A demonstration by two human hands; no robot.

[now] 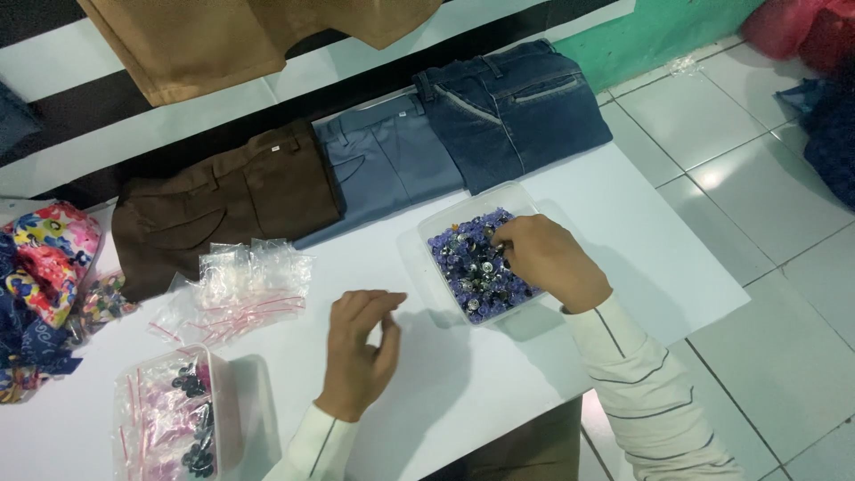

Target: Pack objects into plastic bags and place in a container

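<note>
The right hand (545,260) reaches into a clear plastic container (443,223) that sits on the white table (623,232), its fingertips (501,242) pinched together among the purple and silver buttons (468,263) that fill it; whether they grip one cannot be told. The left hand (358,349) hovers over the table just left of the container, fingers curled loosely with thumb and forefinger close together, and whether anything small sits between them cannot be told either.

Left of that hand lies a heap of small clear zip bags (240,285) with red seal strips. Nearer the table's front edge stands a second clear container (125,419) holding filled bags and dark buttons. Along the far side of the table three folded pairs of trousers lie side by side: brown trousers (223,200), grey-blue trousers (387,160) and dark denim jeans (512,107). A floral cloth (44,258) lies at the left edge.
</note>
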